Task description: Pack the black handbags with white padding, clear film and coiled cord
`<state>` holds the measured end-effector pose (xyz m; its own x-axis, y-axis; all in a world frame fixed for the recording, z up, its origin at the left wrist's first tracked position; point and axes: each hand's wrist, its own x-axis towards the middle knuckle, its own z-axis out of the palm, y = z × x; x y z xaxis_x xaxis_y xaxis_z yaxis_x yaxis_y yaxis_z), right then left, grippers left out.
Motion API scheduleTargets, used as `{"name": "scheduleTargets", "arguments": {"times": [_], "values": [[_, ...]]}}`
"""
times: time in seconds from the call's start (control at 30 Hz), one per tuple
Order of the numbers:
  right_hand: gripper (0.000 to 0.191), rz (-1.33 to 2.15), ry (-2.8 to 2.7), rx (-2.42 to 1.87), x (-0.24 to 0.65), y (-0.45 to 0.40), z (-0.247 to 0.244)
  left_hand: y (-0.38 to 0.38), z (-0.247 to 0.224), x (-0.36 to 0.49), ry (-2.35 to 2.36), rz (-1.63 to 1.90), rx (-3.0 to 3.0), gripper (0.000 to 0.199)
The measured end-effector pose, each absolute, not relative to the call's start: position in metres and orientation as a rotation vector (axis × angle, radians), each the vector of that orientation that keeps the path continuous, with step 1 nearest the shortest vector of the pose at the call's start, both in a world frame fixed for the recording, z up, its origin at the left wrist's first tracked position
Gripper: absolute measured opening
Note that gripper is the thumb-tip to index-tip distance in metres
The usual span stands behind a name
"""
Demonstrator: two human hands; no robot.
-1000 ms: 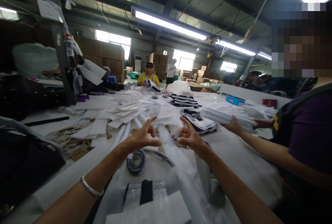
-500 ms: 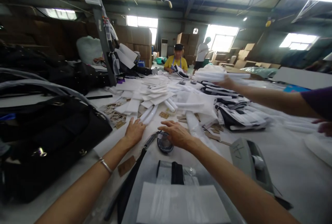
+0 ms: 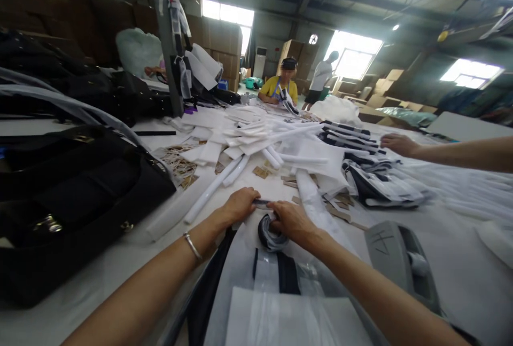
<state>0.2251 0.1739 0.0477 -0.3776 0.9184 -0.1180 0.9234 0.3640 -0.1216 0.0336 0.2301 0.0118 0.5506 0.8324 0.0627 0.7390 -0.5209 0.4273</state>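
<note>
A short stretch of dark, plastic-wrapped strap (image 3: 262, 203) runs between my two hands. My left hand (image 3: 240, 204) is closed on its left end, and my right hand (image 3: 292, 222) pinches the right end. Just below my right fingers sits a coiled part of black strap (image 3: 267, 236), wound in clear film; whether it is one piece with the stretch above is hidden. Nearer to me lies a bag wrapped in white foam sheet (image 3: 296, 314), with a black band (image 3: 287, 274) showing under clear plastic. Dark material (image 3: 206, 298) stretches along its left side.
A large black bag (image 3: 80, 196) stands at the left. White foam pieces and tubes (image 3: 240, 132) are heaped ahead, near brown tags (image 3: 260, 172). A grey tape dispenser (image 3: 401, 260) is at right. A co-worker's arm (image 3: 452, 154) reaches in; another person (image 3: 282, 87) sits opposite.
My hands have come together and taken hold of the strap; both were open before. The coil shows more upright. The co-worker's hand has moved off the white foam pile. My view has tilted down.
</note>
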Motion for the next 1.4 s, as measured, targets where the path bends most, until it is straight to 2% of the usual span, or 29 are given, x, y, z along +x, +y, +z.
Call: {"name": "scheduleTargets", "arguments": {"times": [0.07,0.3,0.47,0.57,0.67,0.73,0.8,0.87,1.03,1.23,1.4], "values": [[0.039,-0.28,2.517,1.801,0.221,0.171,0.048,0.227,0.01,0.036,1.308,0.366,2.419,0.034],[0.016,-0.2,2.704,1.69,0.203,0.176,0.048,0.194,0.011,0.017,1.307,0.367,2.342,0.028],[0.018,-0.294,2.75,1.638,0.205,0.184,0.043,0.183,0.016,0.012,1.272,0.381,2.259,0.025],[0.028,-0.354,2.73,1.661,0.206,0.185,0.042,0.183,0.02,0.018,1.313,0.386,2.209,0.028],[0.052,-0.434,2.832,1.604,0.206,0.185,0.041,0.179,0.022,0.027,1.439,0.382,2.187,0.042],[0.062,-0.635,2.895,1.549,0.207,0.188,0.042,0.175,0.021,0.031,1.521,0.397,2.182,0.048],[0.056,-0.888,2.898,1.554,0.209,0.194,0.043,0.172,0.018,0.033,1.566,0.438,2.163,0.051],[0.045,-0.954,2.852,1.575,0.21,0.202,0.043,0.17,0.014,0.033,1.59,0.477,2.138,0.053],[0.026,-0.745,2.77,1.508,0.216,0.22,0.035,0.168,0.015,0.033,1.63,0.443,2.149,0.044],[0.021,-0.536,2.754,1.577,0.227,0.21,0.034,0.164,0.022,0.035,1.637,0.326,2.261,0.029],[0.02,-0.51,2.672,1.784,0.256,0.193,0.045,0.165,0.023,0.035,1.634,0.295,2.312,0.026]]}}
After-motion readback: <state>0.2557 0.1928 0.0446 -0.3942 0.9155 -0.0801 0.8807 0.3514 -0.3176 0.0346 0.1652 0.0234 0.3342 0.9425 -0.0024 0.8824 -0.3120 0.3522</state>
